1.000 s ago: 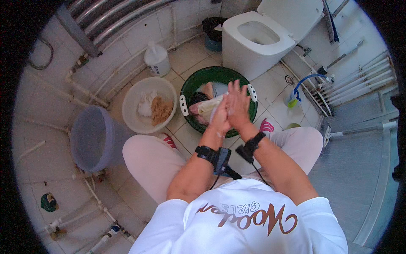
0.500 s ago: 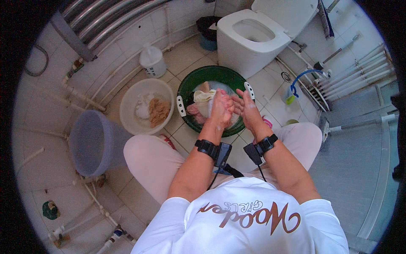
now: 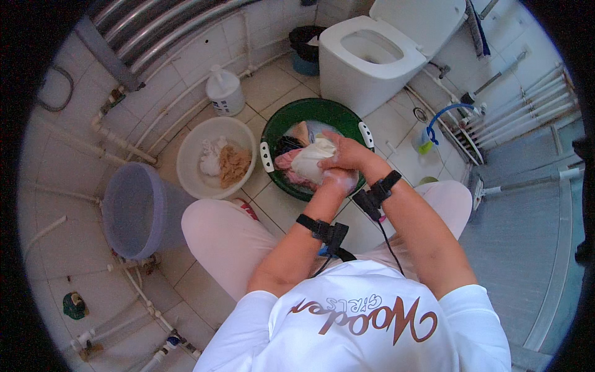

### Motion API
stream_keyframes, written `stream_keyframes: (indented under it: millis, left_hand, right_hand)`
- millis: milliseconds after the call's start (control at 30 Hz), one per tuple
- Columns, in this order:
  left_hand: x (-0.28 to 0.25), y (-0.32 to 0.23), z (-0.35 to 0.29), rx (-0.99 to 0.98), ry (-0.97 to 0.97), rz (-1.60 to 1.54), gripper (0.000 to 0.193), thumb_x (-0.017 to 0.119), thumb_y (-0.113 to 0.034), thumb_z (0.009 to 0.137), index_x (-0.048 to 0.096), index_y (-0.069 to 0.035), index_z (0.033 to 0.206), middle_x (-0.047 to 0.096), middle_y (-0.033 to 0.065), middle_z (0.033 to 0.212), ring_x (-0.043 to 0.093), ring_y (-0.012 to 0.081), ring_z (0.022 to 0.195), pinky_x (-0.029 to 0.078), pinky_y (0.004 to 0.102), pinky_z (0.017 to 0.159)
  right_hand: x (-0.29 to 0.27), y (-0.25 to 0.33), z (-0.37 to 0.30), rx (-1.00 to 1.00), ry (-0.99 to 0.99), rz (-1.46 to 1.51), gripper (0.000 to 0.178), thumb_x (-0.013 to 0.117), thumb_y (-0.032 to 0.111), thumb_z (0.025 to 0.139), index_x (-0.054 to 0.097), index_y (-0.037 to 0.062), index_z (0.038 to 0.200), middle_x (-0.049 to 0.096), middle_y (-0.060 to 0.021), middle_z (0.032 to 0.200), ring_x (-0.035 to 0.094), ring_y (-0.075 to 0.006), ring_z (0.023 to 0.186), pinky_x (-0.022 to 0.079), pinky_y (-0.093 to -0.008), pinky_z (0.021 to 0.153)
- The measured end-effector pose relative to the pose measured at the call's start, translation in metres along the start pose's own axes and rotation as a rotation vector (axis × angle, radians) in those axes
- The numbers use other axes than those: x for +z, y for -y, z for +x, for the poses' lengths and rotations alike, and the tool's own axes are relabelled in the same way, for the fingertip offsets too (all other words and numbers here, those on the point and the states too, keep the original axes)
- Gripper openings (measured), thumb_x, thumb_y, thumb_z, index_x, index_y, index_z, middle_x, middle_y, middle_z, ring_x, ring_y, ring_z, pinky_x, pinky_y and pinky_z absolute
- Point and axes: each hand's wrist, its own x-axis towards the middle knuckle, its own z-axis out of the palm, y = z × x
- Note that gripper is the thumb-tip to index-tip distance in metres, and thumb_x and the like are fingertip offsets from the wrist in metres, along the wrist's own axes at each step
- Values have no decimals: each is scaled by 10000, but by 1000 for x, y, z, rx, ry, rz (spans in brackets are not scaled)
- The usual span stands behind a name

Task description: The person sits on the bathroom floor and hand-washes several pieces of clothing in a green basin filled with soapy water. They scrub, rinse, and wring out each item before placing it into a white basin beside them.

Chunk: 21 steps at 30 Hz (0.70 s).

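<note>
Over the green basin (image 3: 351,107) with white handles, a wet cream-coloured cloth (image 3: 313,160) is bunched between my two hands. My right hand (image 3: 349,153) is closed round its right end, with the fingers folded over the fabric. Just below, my left hand (image 3: 340,179) grips the cloth from underneath; its fingers are mostly hidden, and suds coat its back. Pink laundry (image 3: 285,160) and a dark piece (image 3: 287,144) lie in the basin beside the cloth. Cloudy, soapy water shows behind them.
Left of the basin stands a white tub (image 3: 188,167) with white and tan laundry. A white jug (image 3: 224,92), a lilac bucket (image 3: 132,211) and a dark-lined bin (image 3: 304,53) are around it. The toilet (image 3: 353,80) stands close behind. A blue-handled container (image 3: 424,141) is at right.
My hands were bare-fingered and close together above the laundry; now they hold the cream cloth between them. My right hand has moved left across my left hand. The dark piece has come into view.
</note>
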Motion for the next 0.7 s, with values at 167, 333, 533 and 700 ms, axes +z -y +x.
stream_keyframes:
  millis: [167,333,533,700]
  left_hand:
    - [-14,-42,-19,-145,366,62,509,516,-336,923,426,-102,1365,476,111,1361,471,226,1226,379,352,1037]
    - [-53,-136,-17,-698,38,-1353,575,463,-491,954,454,-75,1351,536,98,1313,495,255,1221,398,395,1034]
    - [-69,-154,0,-587,52,-994,551,525,-474,919,521,-50,1270,599,130,1218,575,304,1123,448,446,998]
    - [-48,-113,-6,-273,6,-881,405,537,-348,930,563,-62,1215,628,111,1168,607,267,1080,475,398,972]
  right_hand:
    - [33,-55,17,4,-288,31,210,577,146,764,672,53,926,666,-198,912,634,-385,870,501,-447,794]
    - [17,-45,-13,-15,-525,289,218,526,136,767,625,0,905,648,-218,903,629,-390,859,494,-411,740]
    - [20,49,-68,-187,-311,-25,273,597,312,816,628,44,856,652,-213,826,628,-417,753,503,-458,693]
    - [16,37,-31,82,-376,-191,341,617,386,859,598,58,767,629,-210,822,612,-411,761,496,-477,715]
